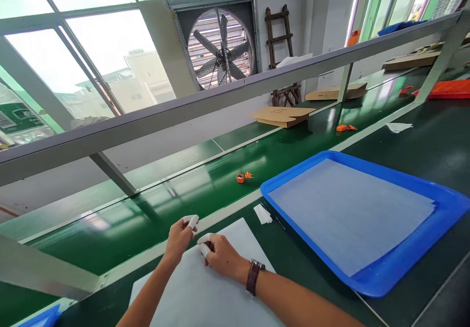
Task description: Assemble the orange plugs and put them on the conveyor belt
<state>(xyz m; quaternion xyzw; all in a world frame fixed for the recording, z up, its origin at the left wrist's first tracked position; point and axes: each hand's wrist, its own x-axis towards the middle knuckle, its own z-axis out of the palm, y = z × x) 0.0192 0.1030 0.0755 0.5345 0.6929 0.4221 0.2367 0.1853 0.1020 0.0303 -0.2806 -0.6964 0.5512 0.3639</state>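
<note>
My left hand is raised over the far edge of a white paper sheet lying on the dark green table. White covers wrap its thumb and index finger, whose tips are pressed together; anything between them is too small to make out. Close beside it, my right hand hovers over the same sheet, a dark watch on its wrist. Its thumb and index finger, also covered in white, are curled together, and I cannot make out what they hold. Small white paper pieces lie right of the sheet.
A blue tray with white sheets sits at the right. Beyond the table runs a green conveyor belt carrying small orange plug-like parts and more orange parts. Cardboard pieces lie farther back. A metal rail crosses above.
</note>
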